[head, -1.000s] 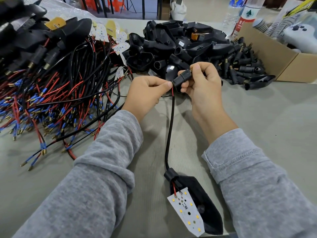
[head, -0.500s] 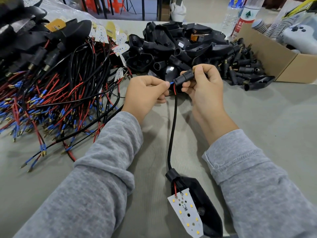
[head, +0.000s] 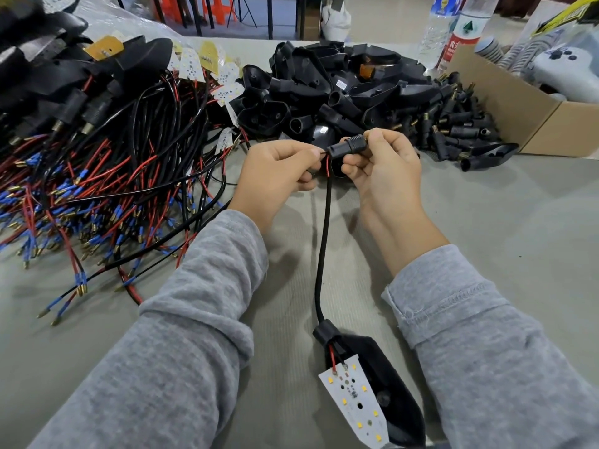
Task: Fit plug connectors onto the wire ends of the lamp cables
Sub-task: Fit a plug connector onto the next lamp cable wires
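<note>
My right hand [head: 379,173] pinches a black ribbed plug connector [head: 345,146] between thumb and fingers, held level above the table. My left hand [head: 275,173] pinches the wire ends right at the connector's left mouth, where a short red wire [head: 327,165] shows. From there a black lamp cable [head: 324,241] hangs down to a black lamp housing [head: 385,377] with a white LED board [head: 355,400] lying near the table's front edge.
A big tangle of black cables with red and blue wire ends [head: 97,189] covers the left. Black housings [head: 324,89] and loose plug connectors [head: 453,124] are heaped behind my hands. A cardboard box [head: 518,115] and bottles [head: 460,30] stand at the back right.
Both hands stayed close together; the connector tipped from a slant to nearly level, and the blue wire end seen half a second ago is no longer visible at its mouth.
</note>
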Available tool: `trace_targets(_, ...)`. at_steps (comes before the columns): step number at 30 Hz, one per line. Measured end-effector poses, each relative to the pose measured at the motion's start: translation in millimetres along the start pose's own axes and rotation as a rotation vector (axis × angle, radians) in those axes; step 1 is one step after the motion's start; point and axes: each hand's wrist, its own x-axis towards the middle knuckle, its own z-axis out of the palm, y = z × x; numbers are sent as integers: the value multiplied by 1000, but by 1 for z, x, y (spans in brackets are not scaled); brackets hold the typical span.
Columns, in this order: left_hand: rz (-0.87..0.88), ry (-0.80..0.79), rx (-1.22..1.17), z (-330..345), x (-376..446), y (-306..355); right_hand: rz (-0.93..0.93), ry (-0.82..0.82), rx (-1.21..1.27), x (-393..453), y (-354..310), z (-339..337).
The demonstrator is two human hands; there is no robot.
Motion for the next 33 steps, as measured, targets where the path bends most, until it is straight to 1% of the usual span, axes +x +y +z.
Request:
trace_targets(3, -23, 23, 32, -1, 2, -2, -2, 1, -4, 1, 0, -1)
trace_targets(7, 19, 47, 49, -2, 2, -4, -2, -11, -26, 2, 0, -2)
trace_targets(11, 40, 11, 62, -1, 1, -6, 4, -52, -48, 0, 0, -1)
trace_targets(15, 49, -11, 33, -1, 1, -6, 38, -58, -11, 0, 0, -1)
trace_targets(19, -11, -20, -19, 1, 3, -6, 59, -48, 37, 2, 0, -2)
trace_targets(22, -53, 6, -69, 3, 4, -6, 73, -25, 50, 3, -1, -4)
trace_targets(25, -32, 23, -59, 3, 4, -7, 70, -22, 42, 3, -1, -4)
trace_targets(29, 9, 12, -15, 2, 2, -8, 43, -65, -2, 1, 0, -2)
trace_targets(33, -1, 8, -22, 3, 1, -7, 36, -70, -13, 0, 0, -2)
